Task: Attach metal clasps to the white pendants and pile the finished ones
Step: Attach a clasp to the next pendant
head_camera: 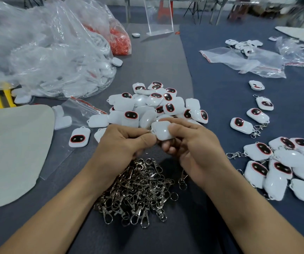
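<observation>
One white pendant [163, 132] tight in right grip [193, 149], left grip [122, 143] tight on its clasp [149, 132].

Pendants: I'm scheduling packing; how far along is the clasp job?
Done: a pile of clasped pendants on the right. In hand: the right hand holds one pendant, the left hand pinches a clasp at its loop. Left: the central heap of bare pendants and the loose clasp pile.

Left hand [119, 145], right hand [195, 146], both bare

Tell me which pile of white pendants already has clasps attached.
The pile at the right edge: silver clasps hang from its pendants. The centre pile shows none.
</observation>
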### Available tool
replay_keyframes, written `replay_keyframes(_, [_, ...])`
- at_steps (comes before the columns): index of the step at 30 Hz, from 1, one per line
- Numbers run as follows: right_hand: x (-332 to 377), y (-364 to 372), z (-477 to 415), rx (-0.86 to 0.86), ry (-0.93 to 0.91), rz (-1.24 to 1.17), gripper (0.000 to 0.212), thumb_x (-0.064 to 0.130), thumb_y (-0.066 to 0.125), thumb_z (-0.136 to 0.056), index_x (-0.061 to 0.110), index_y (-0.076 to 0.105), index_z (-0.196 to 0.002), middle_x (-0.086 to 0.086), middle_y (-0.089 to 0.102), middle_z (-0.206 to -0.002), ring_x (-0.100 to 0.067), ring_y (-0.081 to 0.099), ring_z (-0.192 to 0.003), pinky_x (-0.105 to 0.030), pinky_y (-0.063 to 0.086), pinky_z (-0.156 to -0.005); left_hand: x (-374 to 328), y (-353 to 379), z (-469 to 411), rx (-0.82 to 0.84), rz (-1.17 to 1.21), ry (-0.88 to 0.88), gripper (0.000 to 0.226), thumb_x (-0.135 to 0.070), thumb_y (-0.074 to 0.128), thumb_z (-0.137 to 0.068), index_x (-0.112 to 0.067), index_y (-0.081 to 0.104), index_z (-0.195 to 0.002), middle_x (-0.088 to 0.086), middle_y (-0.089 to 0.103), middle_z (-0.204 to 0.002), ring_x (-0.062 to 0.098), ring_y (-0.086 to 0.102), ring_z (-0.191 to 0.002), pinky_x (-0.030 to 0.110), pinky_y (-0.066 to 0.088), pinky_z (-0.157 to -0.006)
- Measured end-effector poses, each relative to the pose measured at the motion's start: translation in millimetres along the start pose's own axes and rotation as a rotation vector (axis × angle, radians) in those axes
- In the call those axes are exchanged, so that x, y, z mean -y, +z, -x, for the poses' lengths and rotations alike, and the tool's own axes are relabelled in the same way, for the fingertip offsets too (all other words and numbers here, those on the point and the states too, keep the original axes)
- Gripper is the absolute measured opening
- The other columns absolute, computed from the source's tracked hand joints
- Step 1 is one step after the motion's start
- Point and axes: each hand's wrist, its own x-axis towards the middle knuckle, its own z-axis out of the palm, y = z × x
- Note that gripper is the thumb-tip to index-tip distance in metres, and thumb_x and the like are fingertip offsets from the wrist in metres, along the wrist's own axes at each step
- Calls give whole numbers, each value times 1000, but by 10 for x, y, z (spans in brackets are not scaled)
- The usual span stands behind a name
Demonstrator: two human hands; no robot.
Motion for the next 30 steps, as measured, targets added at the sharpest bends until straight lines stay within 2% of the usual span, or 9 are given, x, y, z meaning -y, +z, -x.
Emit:
replay_keyframes(2, [-12, 5, 13, -10, -60, 64, 23, -2, 55, -97, 9, 75, -94, -12, 71, -68, -14, 57, -45, -20, 44, -43, 22, -23, 21, -48, -207, 71, 12, -28, 72, -79, -29, 81, -71, -2, 66, -54, 5, 51, -53, 29, 44, -51])
replay_keyframes(5, [-107, 18, 91, -90, -555, 733, 14, 11, 65, -91, 19, 76, -94, 1, 72, -69, -10, 61, -50, -21, 49, -50, 46, -30, 68, -95, -1060, 304, 21, -37, 62, -74, -22, 76, -72, 2, 67, -60, 20, 61, -56, 35, 46, -52])
replay_keyframes(7, [-209, 49, 151, -75, -796, 1038, 16, 26, 69, -87, 30, 73, -102, 13, 69, -75, -6, 65, -64, -14, 49, -59, 15, 27, 84, -81, -1214, 434, 16, -32, 63, -66, -18, 66, -57, 3, 58, -49, 30, 56, -44, 31, 40, -42])
replay_keyframes(12, [-103, 4, 45, -180, -544, 740, 13, 17, 67, -89, 26, 77, -89, 8, 70, -63, -8, 61, -48, -21, 48, -52, 64, 22, 102, -190, -928, 332, 15, -42, 69, -76, -31, 79, -79, -8, 66, -60, 18, 61, -59, 33, 50, -57])
replay_keyframes(18, [177, -185, -61, -245, -285, 415, 26, -2, 63, -84, 12, 80, -71, 0, 64, -61, -10, 46, -44, -19, 37, -42, 61, 54, 105, -220, -714, 412, 14, -33, 74, -77, -33, 80, -90, -24, 51, -56, -8, 47, -57, 22, 41, -60])
replay_keyframes(20, [290, -298, -55, -331, -354, 601, 21, 9, 63, -78, 14, 78, -65, -7, 59, -58, -9, 46, -53, -23, 37, -50, 76, 42, 111, -230, -726, 365, 12, -35, 73, -78, -34, 80, -87, -24, 54, -56, -6, 50, -58, 24, 46, -60])
replay_keyframes(23, [479, -536, -44, -521, -427, 1246, 20, 23, 62, -75, 8, 67, -63, -16, 47, -56, -21, 40, -54, -33, 39, -52, 70, 8, 94, -220, -778, 316, 8, -37, 74, -79, -36, 79, -84, -26, 53, -57, -7, 50, -58, 25, 47, -60])
replay_keyframes(26, [541, -636, -16, -490, -334, 1627, 27, 19, 61, -80, 3, 60, -59, -16, 52, -56, -38, 54, -66, -40, 48, -68, 59, 20, 101, -214, -826, 277, 7, -33, 82, -79, -37, 79, -82, -26, 54, -58, -3, 52, -60, 29, 49, -62])
replay_keyframes(30, [534, -595, 14, -472, -260, 1880, 13, 15, 63, -80, 20, 72, -71, -2, 67, -76, -31, 59, -89, -39, 37, -93, 24, 59, 132, -191, -857, 234, 5, -39, 82, -78, -39, 78, -80, -22, 63, -63, 6, 61, -65, 35, 54, -67])
